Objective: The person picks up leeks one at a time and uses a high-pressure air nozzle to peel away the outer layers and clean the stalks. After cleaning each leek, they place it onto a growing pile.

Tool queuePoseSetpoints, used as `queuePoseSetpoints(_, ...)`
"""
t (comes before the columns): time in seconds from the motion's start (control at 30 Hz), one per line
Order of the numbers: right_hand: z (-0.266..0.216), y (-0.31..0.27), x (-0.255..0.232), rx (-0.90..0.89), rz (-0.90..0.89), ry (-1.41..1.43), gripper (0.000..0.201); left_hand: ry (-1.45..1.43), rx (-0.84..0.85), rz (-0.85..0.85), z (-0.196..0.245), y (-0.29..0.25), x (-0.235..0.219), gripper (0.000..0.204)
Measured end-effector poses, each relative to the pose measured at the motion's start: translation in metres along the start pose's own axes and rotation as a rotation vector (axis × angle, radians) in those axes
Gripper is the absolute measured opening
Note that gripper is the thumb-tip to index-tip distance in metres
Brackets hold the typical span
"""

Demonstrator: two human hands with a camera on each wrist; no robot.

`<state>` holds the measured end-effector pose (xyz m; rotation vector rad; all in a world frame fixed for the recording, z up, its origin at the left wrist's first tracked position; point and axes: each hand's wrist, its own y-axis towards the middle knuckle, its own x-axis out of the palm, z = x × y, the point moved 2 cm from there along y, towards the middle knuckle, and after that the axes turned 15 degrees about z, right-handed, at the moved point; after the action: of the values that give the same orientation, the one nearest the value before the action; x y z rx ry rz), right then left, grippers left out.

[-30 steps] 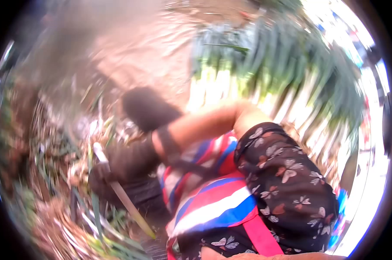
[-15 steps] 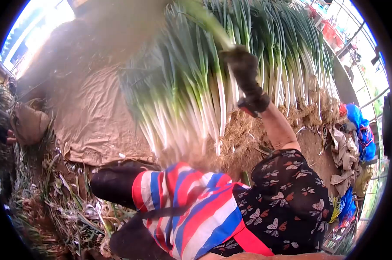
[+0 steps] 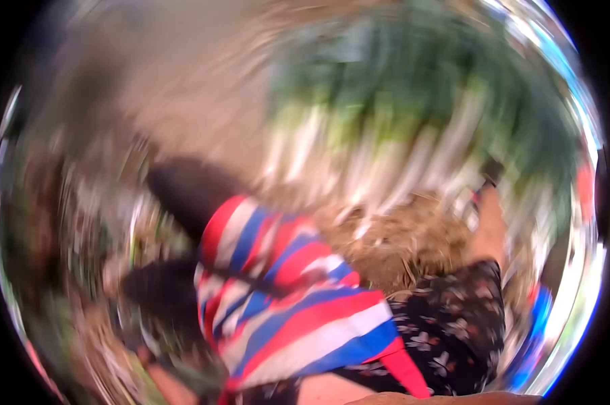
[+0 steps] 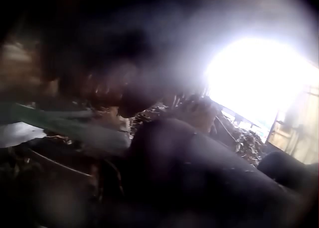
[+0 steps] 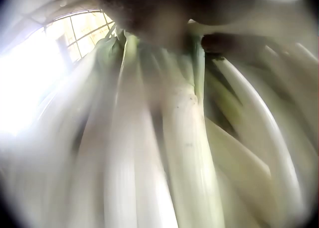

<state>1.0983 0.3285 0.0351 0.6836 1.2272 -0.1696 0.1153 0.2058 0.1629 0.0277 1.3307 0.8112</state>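
Observation:
My right hand (image 3: 492,172), in a dark glove, is among the white stalks of large green onions (image 3: 393,158) at the right of the head view. In the right wrist view, the dark glove (image 5: 149,16) fills the top, and a pale onion stalk (image 5: 234,30) runs between its dark parts. Long white stalks (image 5: 192,158) fan out below it. My left hand (image 3: 133,341), blurred and dark, is low at the left, by the scattered leaves. Its wrist view is mostly dark, with a green leaf (image 4: 70,127) crossing at the left; I cannot tell what it holds.
A brown cloth (image 3: 197,94) lies on the ground to the left of the onion row. Fibrous roots (image 3: 413,233) lie along its near side. Leaf and stalk scraps (image 3: 89,256) cover the left. My dark legs (image 3: 190,192) and striped apron (image 3: 305,304) fill the middle.
My right arm was bent across to the left, then raised a green onion over the row; now it reaches lower and farther right. My left arm appears at the lower left.

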Motion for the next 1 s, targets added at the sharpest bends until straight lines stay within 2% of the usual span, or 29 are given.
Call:
queuePoseSetpoints(0.1,-0.036,-0.007,-0.037,-0.019,0.032,-0.095,0.036,0.435,-0.35,0.037,-0.129,-0.078,-0.052,0.121)
queuePoseSetpoints(0.13,-0.062,-0.001,-0.057,0.028,0.069,-0.163,0.036,0.582,-0.495,0.008,-0.162,-0.112,-0.064,0.124)
queuePoseSetpoints(0.2,-0.151,-0.004,-0.119,0.074,0.168,-0.222,0.037,0.735,-0.784,-0.138,-0.207,-0.181,-0.08,0.13)
queuePoseSetpoints(0.23,-0.193,-0.005,-0.137,0.032,0.224,-0.109,0.038,0.746,-0.904,-0.208,-0.218,-0.208,-0.083,0.133)
queuePoseSetpoints(0.27,-0.229,-0.006,-0.114,-0.168,0.38,0.259,0.037,0.71,-0.982,-0.258,-0.22,-0.231,-0.083,0.136)
queuePoseSetpoints(0.33,-0.291,-0.012,-0.078,-0.628,0.553,0.939,0.036,0.594,-1.086,-0.29,-0.215,-0.248,-0.075,0.143)
queuePoseSetpoints(0.37,-0.338,-0.031,-0.099,-0.657,0.3,1.143,0.036,0.516,-1.109,-0.286,-0.197,-0.241,-0.081,0.141)
queuePoseSetpoints(0.4,-0.403,-0.071,-0.149,-0.681,0.031,1.324,0.037,0.469,-1.136,-0.288,-0.188,-0.238,-0.087,0.141)
queuePoseSetpoints(0.47,-0.488,-0.132,-0.233,-1.109,-0.002,1.384,0.033,0.44,-1.13,-0.298,-0.187,-0.244,-0.09,0.135)
queuePoseSetpoints(0.5,-0.519,-0.168,-0.279,-1.253,-0.06,1.411,0.033,0.458,-1.096,-0.307,-0.194,-0.253,-0.087,0.131)
queuePoseSetpoints(0.57,-0.568,-0.226,-0.357,-1.541,-0.169,1.407,0.035,0.674,-0.807,-0.136,-0.215,-0.282,-0.075,0.124)
queuePoseSetpoints(0.63,-0.611,-0.276,-0.399,-1.844,-0.234,1.288,0.037,0.971,-0.454,0.05,-0.192,-0.288,-0.06,0.12)
queuePoseSetpoints(0.7,-0.64,-0.32,-0.423,-2.152,-0.251,1.038,0.043,0.586,-0.771,-0.011,-0.145,-0.262,-0.068,0.102)
queuePoseSetpoints(0.73,-0.651,-0.331,-0.427,-2.303,-0.248,0.88,0.047,0.467,-0.816,-0.005,-0.12,-0.257,-0.069,0.091)
queuePoseSetpoints(0.77,-0.669,-0.352,-0.409,-2.38,-0.25,0.683,0.057,0.348,-0.865,0.002,-0.095,-0.252,-0.07,0.081)
queuePoseSetpoints(0.8,-0.686,-0.369,-0.391,-2.488,-0.249,0.64,0.059,0.211,-0.902,0.038,-0.083,-0.251,-0.071,0.076)
queuePoseSetpoints(0.83,-0.693,-0.383,-0.392,-2.606,-0.194,0.559,0.041,0.075,-0.941,0.075,-0.071,-0.25,-0.073,0.072)
queuePoseSetpoints(0.87,-0.702,-0.398,-0.386,-2.69,-0.23,0.486,0.04,-0.163,-1.066,0.118,-0.064,-0.245,-0.075,0.076)
queuePoseSetpoints(0.93,-0.713,-0.427,-0.36,-2.819,-0.476,0.386,0.038,-0.434,-1.206,0.086,-0.076,-0.236,-0.069,0.082)
queuePoseSetpoints(0.97,-0.716,-0.438,-0.346,-2.866,-0.628,0.343,0.038,-0.467,-1.234,0.012,-0.087,-0.233,-0.069,0.081)
queuePoseSetpoints(1.0,-0.719,-0.445,-0.335,-2.892,-0.785,0.305,0.037,-0.38,-1.077,-0.111,-0.102,-0.225,-0.068,0.077)
